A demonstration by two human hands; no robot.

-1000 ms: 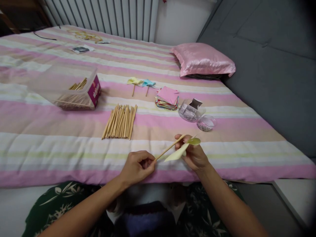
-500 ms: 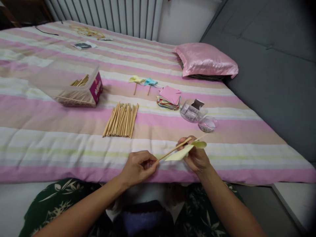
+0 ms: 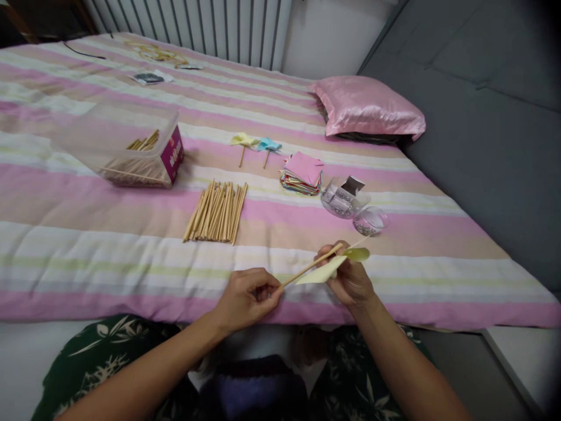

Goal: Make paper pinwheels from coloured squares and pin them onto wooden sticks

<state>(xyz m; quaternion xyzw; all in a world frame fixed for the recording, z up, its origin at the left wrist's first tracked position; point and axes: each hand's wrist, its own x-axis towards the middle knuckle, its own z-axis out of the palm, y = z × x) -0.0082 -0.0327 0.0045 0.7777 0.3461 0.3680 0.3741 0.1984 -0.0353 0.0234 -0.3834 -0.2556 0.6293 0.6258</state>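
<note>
Head view — pale-yellow folded paper (image 3: 323, 272) on stick (image 3: 307, 269)

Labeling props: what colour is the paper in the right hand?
Pale yellow paper, head view.

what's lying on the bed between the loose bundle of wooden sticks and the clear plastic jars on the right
In the head view, a stack of coloured square paper sheets, pink on top, lies between the bundle of wooden sticks and the clear plastic jars.
</note>
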